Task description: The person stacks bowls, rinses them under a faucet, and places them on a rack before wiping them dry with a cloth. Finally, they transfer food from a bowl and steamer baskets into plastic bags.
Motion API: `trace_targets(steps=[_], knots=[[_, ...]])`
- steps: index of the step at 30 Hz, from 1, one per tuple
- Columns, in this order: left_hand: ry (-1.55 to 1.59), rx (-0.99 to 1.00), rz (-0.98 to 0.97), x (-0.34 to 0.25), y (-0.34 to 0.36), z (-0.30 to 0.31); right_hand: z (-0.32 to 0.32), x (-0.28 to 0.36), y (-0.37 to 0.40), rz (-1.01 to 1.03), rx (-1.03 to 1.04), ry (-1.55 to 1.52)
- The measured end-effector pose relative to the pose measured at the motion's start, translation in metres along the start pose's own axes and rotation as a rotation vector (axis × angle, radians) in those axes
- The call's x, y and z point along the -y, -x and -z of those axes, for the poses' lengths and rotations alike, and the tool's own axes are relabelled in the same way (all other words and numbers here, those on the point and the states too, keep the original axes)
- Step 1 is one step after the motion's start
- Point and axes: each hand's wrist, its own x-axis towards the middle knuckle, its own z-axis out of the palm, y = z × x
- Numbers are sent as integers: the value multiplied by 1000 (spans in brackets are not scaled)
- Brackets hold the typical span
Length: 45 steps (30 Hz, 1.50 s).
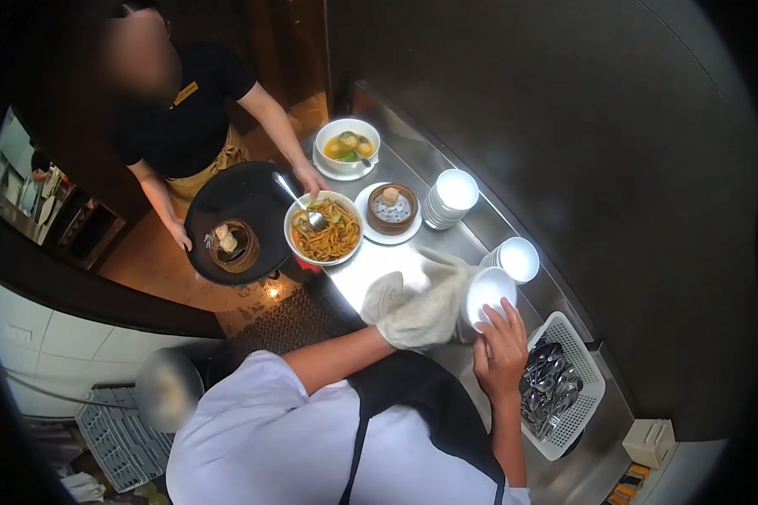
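1. Shirt [261,429]: white, short-sleeved, visible on both sides of the apron [421,421].
2. Apron: black, worn over the shirt, with a narrow black strap [354,459] at its edge.
3. Left hand [421,316], above the apron: covered by pale grey cloth [434,307], possibly a mitt.
4. Right hand [501,353]: ungloved.

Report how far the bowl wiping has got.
Seemingly done: one stack of bowls and a second stack stand on the counter. In hand: the left hand, wrapped in a cloth, wipes a bowl that the right hand steadies. Possibly left: the spoons in the basket.
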Motion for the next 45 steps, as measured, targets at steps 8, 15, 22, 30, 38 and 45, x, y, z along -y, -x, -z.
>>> trace_targets(steps=[8,15,22,30,38,45], knots=[[1673,-1222,-35,31,26,27,-20,-6,22,-609,8,-871],[3269,-1316,-369,88,36,-19,-25,-19,70,-914,298,-1033],[1522,-954,516,57,30,-58,75,-6,35,-535,-295,-1044],[1691,-409,-359,23,64,47,39,-19,-1,88,29,-125],[2278,-723,-582,-66,14,-46,3,-20,25,-845,102,-1324],[3257,-498,-221,-46,-4,-48,18,-19,73,-446,-407,-1076]])
